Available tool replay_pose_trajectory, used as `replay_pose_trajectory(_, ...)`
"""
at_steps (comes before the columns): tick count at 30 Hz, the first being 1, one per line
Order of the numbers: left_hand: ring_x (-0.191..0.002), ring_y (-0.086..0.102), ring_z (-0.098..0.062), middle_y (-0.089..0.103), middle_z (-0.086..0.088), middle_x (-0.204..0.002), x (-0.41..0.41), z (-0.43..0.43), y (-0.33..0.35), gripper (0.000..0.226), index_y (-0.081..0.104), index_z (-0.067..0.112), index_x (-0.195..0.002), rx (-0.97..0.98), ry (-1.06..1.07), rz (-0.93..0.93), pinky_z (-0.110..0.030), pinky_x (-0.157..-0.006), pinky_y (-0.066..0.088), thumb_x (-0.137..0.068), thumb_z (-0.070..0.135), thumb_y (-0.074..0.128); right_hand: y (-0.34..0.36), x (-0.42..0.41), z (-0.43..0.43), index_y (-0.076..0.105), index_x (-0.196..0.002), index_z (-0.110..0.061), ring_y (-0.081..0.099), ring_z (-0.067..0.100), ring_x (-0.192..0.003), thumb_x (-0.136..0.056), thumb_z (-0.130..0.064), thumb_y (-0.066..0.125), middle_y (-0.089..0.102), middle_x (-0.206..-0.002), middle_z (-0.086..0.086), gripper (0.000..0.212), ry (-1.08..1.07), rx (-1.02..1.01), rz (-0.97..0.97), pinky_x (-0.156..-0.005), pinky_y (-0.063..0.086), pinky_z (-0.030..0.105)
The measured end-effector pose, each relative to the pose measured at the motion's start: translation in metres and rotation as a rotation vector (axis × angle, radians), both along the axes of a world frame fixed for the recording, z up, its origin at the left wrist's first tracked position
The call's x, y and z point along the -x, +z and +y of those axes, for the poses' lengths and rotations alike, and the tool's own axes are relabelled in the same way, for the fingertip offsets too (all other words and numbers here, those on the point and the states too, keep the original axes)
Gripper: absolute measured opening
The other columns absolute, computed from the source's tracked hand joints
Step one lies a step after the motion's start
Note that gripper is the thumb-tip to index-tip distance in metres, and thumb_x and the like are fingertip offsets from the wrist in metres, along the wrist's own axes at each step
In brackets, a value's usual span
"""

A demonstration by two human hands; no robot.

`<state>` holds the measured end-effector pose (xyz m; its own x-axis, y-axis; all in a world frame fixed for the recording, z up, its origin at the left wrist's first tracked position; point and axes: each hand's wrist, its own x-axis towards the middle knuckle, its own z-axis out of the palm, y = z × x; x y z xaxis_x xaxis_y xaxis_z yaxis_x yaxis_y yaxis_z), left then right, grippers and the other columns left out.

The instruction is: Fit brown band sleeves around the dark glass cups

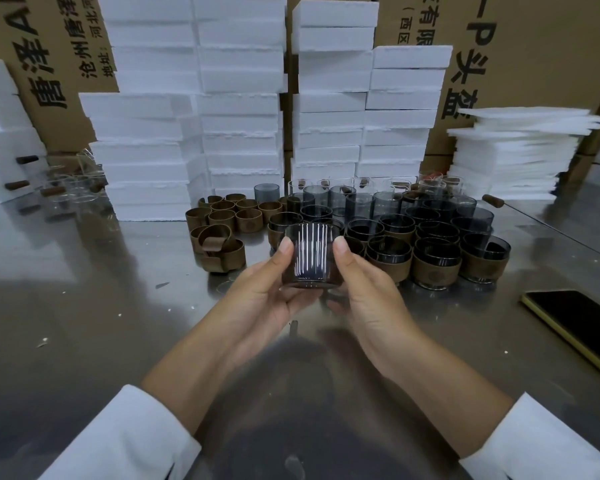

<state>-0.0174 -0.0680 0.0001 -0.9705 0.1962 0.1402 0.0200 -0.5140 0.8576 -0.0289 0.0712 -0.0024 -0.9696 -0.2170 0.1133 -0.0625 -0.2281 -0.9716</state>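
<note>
Clasping one bare dark glass cup were left grip and right grip, brown band sleeves at ten o'clock.

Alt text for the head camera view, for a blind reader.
The left hand and right hand hold a dark glass cup with no sleeve over a metal table. Behind it, loose brown band sleeves lie to the left and sleeved cups stand to the right, before stacks of white foam blocks; a phone lies far right.
</note>
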Motion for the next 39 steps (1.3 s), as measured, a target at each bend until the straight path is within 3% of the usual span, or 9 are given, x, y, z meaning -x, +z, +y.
replay_pose_trajectory(3, -0.093, 0.070, -0.014, 0.074, -0.005, -0.099, 0.000, 0.002, -0.002, 0.045, 0.077, 0.020, -0.094, 0.190, 0.159, -0.019, -0.024, -0.076, 0.056, -0.066, 0.055, 0.069, -0.002, 0.000, 0.000, 0.073, -0.100, -0.026, 0.065, 0.014, -0.107, -0.065, -0.071, 0.048, 0.075, -0.104, -0.006, 0.062, 0.020, -0.114, -0.068, -0.100, 0.046, 0.039)
replay_pose_trajectory(7, -0.079, 0.071, -0.011, 0.076, -0.005, -0.089, 0.002, 0.001, -0.006, 0.043, 0.071, 0.015, -0.094, 0.282, 0.327, 0.005, -0.015, -0.062, 0.052, -0.066, 0.048, 0.068, -0.003, 0.000, -0.001, 0.073, -0.099, -0.020, 0.067, 0.026, -0.103, -0.069, -0.062, 0.055, 0.076, -0.099, 0.002, 0.055, -0.067, -0.077, -0.024, -0.102, 0.047, 0.049)
replay_pose_trajectory(10, -0.083, 0.071, -0.011, 0.075, -0.005, -0.092, 0.001, 0.004, -0.006, 0.041, 0.070, 0.015, -0.097, 0.314, 0.285, 0.022, -0.016, -0.064, 0.052, -0.071, 0.046, 0.064, -0.003, 0.000, -0.001, 0.070, -0.105, -0.015, 0.071, 0.018, -0.096, -0.065, -0.057, 0.063, 0.076, -0.094, 0.002, 0.058, -0.125, -0.035, -0.005, -0.098, 0.050, 0.042)
replay_pose_trajectory(14, -0.100, 0.068, -0.014, 0.073, -0.003, -0.104, -0.001, 0.005, -0.008, 0.063, 0.066, 0.015, -0.111, 0.372, 0.233, 0.037, -0.022, -0.074, 0.054, -0.062, 0.055, 0.070, -0.002, -0.003, 0.000, 0.070, -0.106, -0.019, 0.070, 0.005, -0.086, -0.071, -0.049, 0.068, 0.076, -0.092, -0.004, 0.046, -0.091, -0.055, 0.035, -0.072, 0.050, 0.018)
replay_pose_trajectory(16, -0.101, 0.068, -0.015, 0.073, -0.004, -0.105, -0.001, 0.004, -0.008, 0.060, 0.068, 0.016, -0.108, 0.349, 0.206, 0.037, -0.021, -0.075, 0.053, -0.063, 0.054, 0.070, 0.000, -0.003, 0.000, 0.072, -0.103, -0.019, 0.069, 0.013, -0.095, -0.076, -0.047, 0.068, 0.075, -0.099, 0.002, 0.039, -0.062, -0.086, 0.020, -0.075, 0.050, 0.024)
replay_pose_trajectory(19, -0.103, 0.068, -0.018, 0.072, -0.007, -0.109, -0.002, 0.002, -0.007, 0.050, 0.071, 0.018, -0.107, 0.309, 0.144, 0.035, -0.020, -0.077, 0.052, -0.070, 0.052, 0.072, 0.001, -0.002, 0.001, 0.074, -0.102, -0.016, 0.067, 0.022, -0.104, -0.063, -0.054, 0.068, 0.075, -0.102, 0.007, 0.055, -0.041, -0.071, -0.004, -0.089, 0.049, 0.038)
replay_pose_trajectory(26, -0.107, 0.066, -0.022, 0.070, -0.012, -0.114, -0.001, -0.001, -0.006, 0.048, 0.072, 0.013, -0.109, 0.210, 0.092, 0.036, -0.026, -0.091, 0.052, -0.075, 0.046, 0.068, 0.001, 0.002, 0.008, 0.074, -0.104, -0.017, 0.065, 0.007, -0.088, -0.061, -0.054, 0.067, 0.075, -0.095, -0.001, 0.057, 0.094, -0.025, -0.006, -0.083, 0.043, 0.029)
replay_pose_trajectory(33, -0.099, 0.069, -0.018, 0.072, -0.009, -0.108, -0.003, 0.001, 0.000, 0.034, 0.077, 0.018, -0.099, 0.074, 0.076, 0.007, -0.024, -0.082, 0.055, -0.080, 0.043, 0.063, 0.005, 0.004, 0.011, 0.076, -0.094, -0.024, 0.067, 0.005, -0.082, -0.072, -0.049, 0.061, 0.075, -0.097, -0.002, 0.036, 0.168, 0.106, -0.017, -0.077, 0.049, 0.022)
replay_pose_trajectory(39, -0.107, 0.066, -0.023, 0.069, -0.012, -0.115, -0.004, 0.000, 0.001, 0.057, 0.074, 0.019, -0.106, 0.034, -0.071, 0.074, -0.026, -0.086, 0.054, -0.063, 0.055, 0.079, 0.009, -0.001, 0.007, 0.068, -0.115, -0.017, 0.066, 0.010, -0.094, -0.075, -0.050, 0.057, 0.071, -0.113, 0.006, 0.053, 0.242, 0.204, -0.011, -0.079, 0.051, 0.020)
